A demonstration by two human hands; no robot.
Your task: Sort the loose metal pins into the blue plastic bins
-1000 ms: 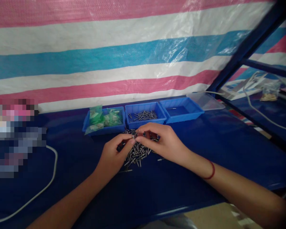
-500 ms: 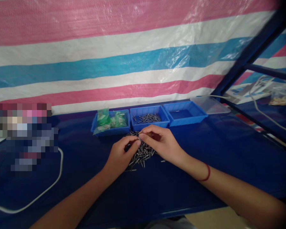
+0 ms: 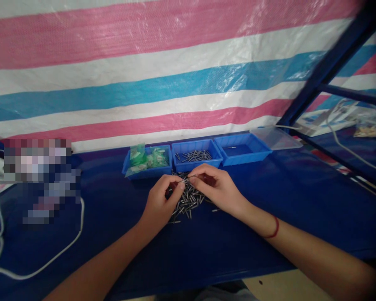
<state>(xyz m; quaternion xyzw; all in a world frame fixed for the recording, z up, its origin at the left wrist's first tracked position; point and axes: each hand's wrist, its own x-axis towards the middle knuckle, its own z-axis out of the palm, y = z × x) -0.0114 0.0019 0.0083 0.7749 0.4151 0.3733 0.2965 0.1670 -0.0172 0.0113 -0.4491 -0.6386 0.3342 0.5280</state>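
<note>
Over a pile of thin metal pins [image 3: 191, 200] on the dark blue table, both hands meet with fingertips almost touching. My left hand [image 3: 163, 198] is closed in a pinch, with a pale end of a slim metal pin [image 3: 184, 180] at its thumb and finger. My right hand [image 3: 217, 186] pinches the darker end of what looks like the same pin; whether these are two pieces I cannot tell. Just behind stands a blue bin [image 3: 197, 144] with more metal pins lying in it.
To the left, a blue bin [image 3: 147, 172] holds green plastic bags [image 3: 138, 155]. A third blue bin [image 3: 247, 155] has a single pin inside, beside a clear lid [image 3: 277, 139]. A white cable [image 3: 61, 259] loops at left. Striped sheeting [image 3: 144, 92] hangs behind.
My fingertips have drawn slightly apart, the right hand shifting a little to the right, so the thin piece between them shows more. The view has shifted slightly.
</note>
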